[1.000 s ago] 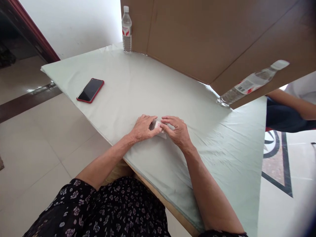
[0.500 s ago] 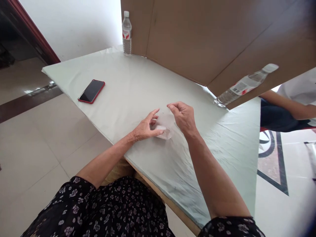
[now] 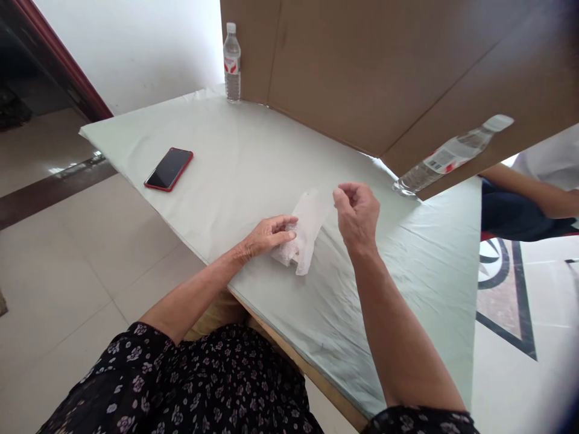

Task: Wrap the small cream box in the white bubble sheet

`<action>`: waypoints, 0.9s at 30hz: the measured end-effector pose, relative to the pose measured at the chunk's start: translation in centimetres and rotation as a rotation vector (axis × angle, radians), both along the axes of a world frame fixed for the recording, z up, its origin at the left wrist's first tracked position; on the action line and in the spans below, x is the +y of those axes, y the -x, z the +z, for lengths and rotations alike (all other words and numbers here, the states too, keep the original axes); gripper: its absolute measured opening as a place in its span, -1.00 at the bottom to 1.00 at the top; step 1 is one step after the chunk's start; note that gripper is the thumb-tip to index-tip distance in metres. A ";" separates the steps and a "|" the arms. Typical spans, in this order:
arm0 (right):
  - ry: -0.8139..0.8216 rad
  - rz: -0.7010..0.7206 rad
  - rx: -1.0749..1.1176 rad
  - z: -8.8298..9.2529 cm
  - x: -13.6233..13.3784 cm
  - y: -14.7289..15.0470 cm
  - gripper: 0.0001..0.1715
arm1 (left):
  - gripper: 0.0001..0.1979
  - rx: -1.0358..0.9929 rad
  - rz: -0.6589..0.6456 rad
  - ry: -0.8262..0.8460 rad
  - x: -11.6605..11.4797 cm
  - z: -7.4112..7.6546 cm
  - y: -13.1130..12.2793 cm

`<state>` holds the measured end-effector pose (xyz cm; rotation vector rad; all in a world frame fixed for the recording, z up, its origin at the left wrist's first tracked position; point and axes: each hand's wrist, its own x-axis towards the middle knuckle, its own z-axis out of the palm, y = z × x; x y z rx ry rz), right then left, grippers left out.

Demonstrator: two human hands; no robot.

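Note:
My left hand [image 3: 268, 235] is closed on the near-left part of a crumpled, translucent white packet [image 3: 287, 250], thumb and fingers pressing it on the table. From the packet a thin white sheet [image 3: 310, 226] fans out up and to the right. Its kind, thin plastic or tissue, I cannot tell. My right hand [image 3: 357, 214] is raised just right of the sheet's upper end, with curled fingers and the thumb against them. Whatever is between those fingertips is too faint to make out.
A pale green cloth covers the table [image 3: 217, 157]. A phone in a red case [image 3: 169, 169] lies at the left. One water bottle [image 3: 232, 66] stands at the back; another [image 3: 447, 160] leans by the tall brown cardboard [image 3: 335, 66]. Another person's arm [image 3: 529, 190] shows at the right.
My right hand has moved to the right, away from my left hand. The white sheet now stands out spread beside the packet. My left hand's fingers have come together on it.

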<state>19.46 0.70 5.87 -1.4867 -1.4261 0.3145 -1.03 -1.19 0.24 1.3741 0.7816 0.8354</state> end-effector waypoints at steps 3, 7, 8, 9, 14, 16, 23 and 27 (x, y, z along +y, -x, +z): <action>0.160 0.050 -0.153 -0.9 -3.0 0.9 -0.63 | -0.44 -0.046 0.009 0.011 -0.1 0.5 -0.1; 0.236 0.025 -0.346 -2.1 -4.7 2.0 -0.53 | -0.48 -0.082 0.027 0.045 -0.1 0.5 0.0; 0.229 0.013 -0.362 -2.3 -4.7 2.0 -0.63 | -0.49 -0.090 0.038 0.054 -0.1 0.4 0.0; 0.225 0.009 -0.358 -2.5 -4.5 1.9 -0.75 | -0.50 -0.094 0.051 0.056 -0.1 0.3 0.0; 0.260 0.093 0.054 -2.9 -3.9 0.5 -0.86 | -0.56 0.076 0.179 -0.116 -0.1 0.1 -0.1; 0.284 0.165 0.281 -3.2 -4.1 0.4 -0.83 | -0.62 0.205 0.252 -0.313 -0.2 0.1 -0.3; 0.320 0.267 0.537 -3.9 -4.2 0.5 -0.78 | -0.91 0.367 0.391 -0.422 0.0 -0.1 -0.7; 0.234 0.094 0.535 -5.2 -3.5 -0.4 -0.77 | -0.90 0.361 0.536 -0.323 0.4 -0.1 -0.1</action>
